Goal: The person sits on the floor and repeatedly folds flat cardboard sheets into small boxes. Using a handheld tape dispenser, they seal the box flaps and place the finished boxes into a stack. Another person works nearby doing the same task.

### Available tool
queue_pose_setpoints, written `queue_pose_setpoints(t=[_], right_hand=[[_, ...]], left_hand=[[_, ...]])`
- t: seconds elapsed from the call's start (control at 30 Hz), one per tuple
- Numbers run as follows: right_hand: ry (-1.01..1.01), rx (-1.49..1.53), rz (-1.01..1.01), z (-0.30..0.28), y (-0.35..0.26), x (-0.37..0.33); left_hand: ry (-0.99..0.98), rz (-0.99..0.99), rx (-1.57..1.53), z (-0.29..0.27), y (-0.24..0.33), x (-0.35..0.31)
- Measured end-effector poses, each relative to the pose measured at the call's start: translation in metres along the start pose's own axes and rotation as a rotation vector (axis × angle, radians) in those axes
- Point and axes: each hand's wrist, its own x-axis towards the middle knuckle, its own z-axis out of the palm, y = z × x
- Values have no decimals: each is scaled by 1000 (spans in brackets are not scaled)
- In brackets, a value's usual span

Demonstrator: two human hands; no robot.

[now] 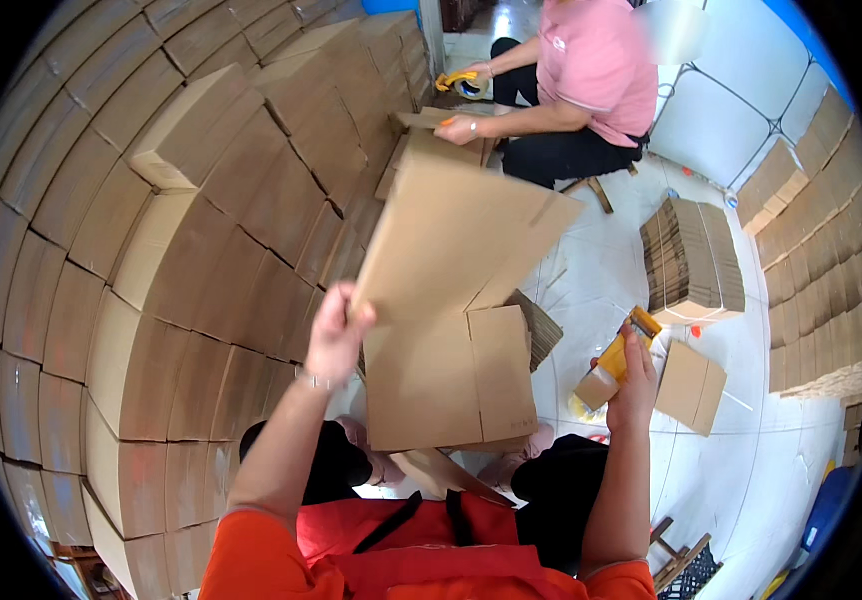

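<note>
Now cardboard sheet (471, 235) gripped at left edge by left hand (335, 325), raised over cardboard carton (421, 380) at near middle; whether both are joined cannot be told. Yellow tape dispenser (615, 356) grasped in right hand (634, 387), right of carton. Left side lined with stacked boxes (186, 260); tied cardboard bundle (719, 258) set on floor (606, 270) at right. At far side, second dispenser (455, 78) held by seated co-worker (606, 75) in pink
</note>
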Motion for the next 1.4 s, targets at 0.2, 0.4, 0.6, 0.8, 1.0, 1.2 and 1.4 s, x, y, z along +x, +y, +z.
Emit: queue_pose_setpoints(t=[0.2,0.4,0.6,0.8,1.0,1.2,1.4], right_hand=[[-210,9,173,19,5,10],[-320,-276,99,61,-6,-12],[-299,-576,-89,108,-3,-6],[-471,-651,-156,107,3,-9],[-736,-349,103,85,0,-15],[-806,-456,14,62,-8,-4],[-969,-836,-67,65,-38,-35]], left_hand=[[-408,95,251,-6,-37,-124],[-538,-131,-38,-4,-26,-149],[-737,-77,-89,-7,56,-130],[-742,-457,-272,-14,52,-123],[-677,-516,-331,-20,46,-120],[-274,-238,266,-26,71,-126],[30,80,778,-25,82,-80]])
